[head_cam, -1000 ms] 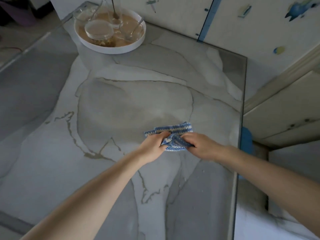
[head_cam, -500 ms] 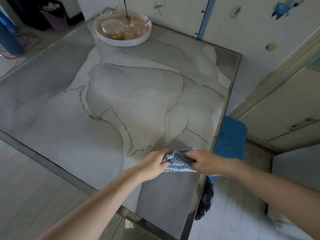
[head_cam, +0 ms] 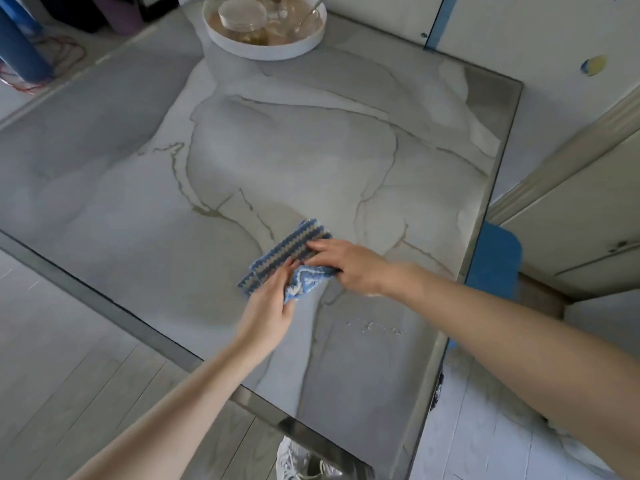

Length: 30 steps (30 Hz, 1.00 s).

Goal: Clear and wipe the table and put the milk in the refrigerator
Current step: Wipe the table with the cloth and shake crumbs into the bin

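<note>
Nearest, a scatter of crumbs (head_cam: 377,329) lies on the table (head_cam: 138,202), at about 4 o'clock from the cloth (head_cam: 289,252). Half a second ago both hands held that cloth bunched at the table's near right edge. Now it lies half unfolded further in. The left hand (head_cam: 268,306) pinches its turned-up flap with curled fingers, and the right hand (head_cam: 346,265) presses straight fingers flat on the striped part. It looks refolded for another pass, with the crumbs not yet wiped. At 12 o'clock, the tray (head_cam: 263,55) of glassware still needs clearing. The milk is out of sight.
</note>
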{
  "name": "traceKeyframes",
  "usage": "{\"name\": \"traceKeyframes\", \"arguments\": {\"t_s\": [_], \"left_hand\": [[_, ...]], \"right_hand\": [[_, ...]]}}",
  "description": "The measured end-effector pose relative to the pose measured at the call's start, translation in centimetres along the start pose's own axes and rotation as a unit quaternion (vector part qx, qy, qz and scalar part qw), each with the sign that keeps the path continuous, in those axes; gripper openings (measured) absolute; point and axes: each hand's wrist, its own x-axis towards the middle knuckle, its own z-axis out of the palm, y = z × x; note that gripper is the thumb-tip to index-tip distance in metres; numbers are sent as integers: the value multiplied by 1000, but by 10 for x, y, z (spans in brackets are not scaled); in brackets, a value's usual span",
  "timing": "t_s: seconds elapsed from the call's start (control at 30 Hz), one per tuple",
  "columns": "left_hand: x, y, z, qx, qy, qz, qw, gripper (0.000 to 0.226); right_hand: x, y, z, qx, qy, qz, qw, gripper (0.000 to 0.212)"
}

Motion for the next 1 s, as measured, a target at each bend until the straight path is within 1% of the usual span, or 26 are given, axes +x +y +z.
{"name": "traceKeyframes", "arguments": {"t_s": [0.1, 0.2, 0.37, 0.47, 0.53, 0.7, 0.87, 1.0], "left_hand": [[-14, 10, 18, -17, 2, -15, 1000, 49], [-34, 34, 36, -30, -21, -41, 998, 51], [-59, 77, 73, -81, -43, -31, 995, 46], [-76, 103, 95, -120, -66, -43, 990, 40], [-90, 121, 112, -130, -78, -56, 987, 40], [-105, 148, 145, -125, -112, -69, 983, 38], [-105, 160, 172, -116, -125, -75, 983, 38], [-103, 167, 181, -122, -118, -52, 984, 35]], "right_hand": [[-10, 9, 3, -9, -21, 8, 1000, 58], [-35, 18, 2, -14, -44, 13, 999, 53], [-91, 40, 4, -20, -54, 43, 997, 45], [-127, 54, 9, -27, -48, 65, 996, 43], [-154, 62, 11, -30, -46, 85, 995, 41], [-194, 84, 16, -25, -47, 135, 989, 42], [-219, 111, 21, -17, -33, 173, 984, 48], [-230, 121, 20, 12, -14, 179, 984, 50]]}}
